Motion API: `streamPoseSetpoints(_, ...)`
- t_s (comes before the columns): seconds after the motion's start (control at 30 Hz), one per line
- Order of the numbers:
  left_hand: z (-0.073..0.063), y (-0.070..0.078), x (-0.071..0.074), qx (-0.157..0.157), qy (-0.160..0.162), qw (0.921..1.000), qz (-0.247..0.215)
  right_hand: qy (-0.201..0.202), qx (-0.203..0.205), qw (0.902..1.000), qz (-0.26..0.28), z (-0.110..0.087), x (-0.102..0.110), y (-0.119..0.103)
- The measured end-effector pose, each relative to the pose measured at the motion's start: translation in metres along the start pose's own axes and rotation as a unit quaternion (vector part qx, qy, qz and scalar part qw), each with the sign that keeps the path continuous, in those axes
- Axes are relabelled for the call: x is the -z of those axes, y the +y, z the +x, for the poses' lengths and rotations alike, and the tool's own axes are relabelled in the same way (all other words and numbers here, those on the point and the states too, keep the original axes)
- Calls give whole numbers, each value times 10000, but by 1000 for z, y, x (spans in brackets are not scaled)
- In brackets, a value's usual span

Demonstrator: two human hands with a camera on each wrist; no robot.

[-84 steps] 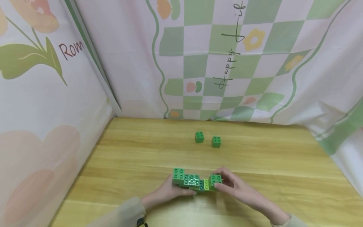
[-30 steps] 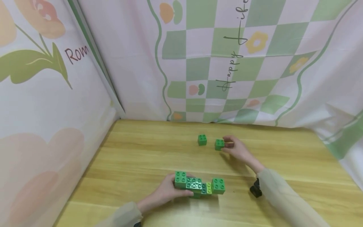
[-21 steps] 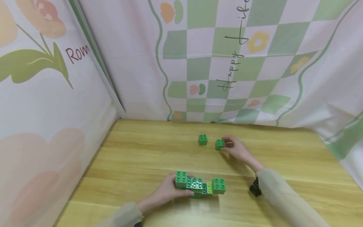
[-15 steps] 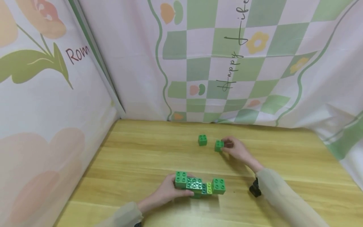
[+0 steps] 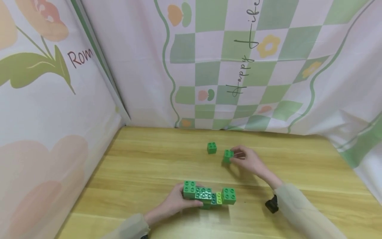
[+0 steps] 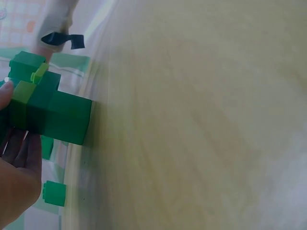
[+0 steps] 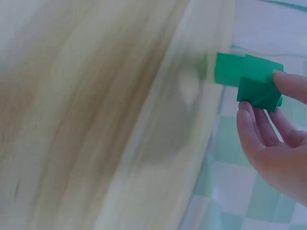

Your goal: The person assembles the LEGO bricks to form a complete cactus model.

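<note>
My left hand (image 5: pixel 176 201) grips a joined model of toy building blocks (image 5: pixel 204 195), thumb along its near side. In it are a raised green block at the left end, a wider green block, dark green and lime pieces, and another green block at the right end. The left wrist view shows the side of this block model (image 6: pixel 60 112). Further back, my right hand (image 5: pixel 249 161) pinches a small green four-stud block (image 5: pixel 228 156) between thumb and fingers. That pinched block (image 7: pixel 259 93) appears just off the table in the right wrist view.
A loose green block (image 5: pixel 212 148) stands on the wooden table (image 5: pixel 149 159), left of the pinched one and apart from it. A printed curtain (image 5: pixel 209 109) hangs along the table's back edge, and a floral cloth (image 5: pixel 59 132) closes the left side.
My right hand went from the model's right-end block to the right one of the loose blocks, took hold of it and brought it slightly nearer. My left hand keeps holding the model.
</note>
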State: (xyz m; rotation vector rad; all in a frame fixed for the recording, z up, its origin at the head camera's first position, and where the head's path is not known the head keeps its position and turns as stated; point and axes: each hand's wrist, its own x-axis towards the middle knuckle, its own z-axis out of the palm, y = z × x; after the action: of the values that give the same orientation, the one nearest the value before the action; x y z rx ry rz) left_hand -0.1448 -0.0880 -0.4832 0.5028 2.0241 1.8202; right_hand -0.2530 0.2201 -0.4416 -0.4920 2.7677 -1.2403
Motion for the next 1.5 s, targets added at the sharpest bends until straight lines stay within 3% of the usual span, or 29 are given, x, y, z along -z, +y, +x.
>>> streamPoseSetpoints(0.4,0,-2,0,8,34,10000,70,-223,470,9982,300,-27,-1,-42)
streamPoseSetpoints(0.93,-1,-4,0,6,141,9997,186,-707,996,9879,959,-57,-6,-85)
streamPoseSetpoints(1.13,-2,-3,0,-20,100,9998,195,-673,1433,9857,571,-65,-12,-96)
streamPoseSetpoints(1.5,-1,-2,1,-105,79,9995,273,-623,2213,9732,69,-70,-25,-103)
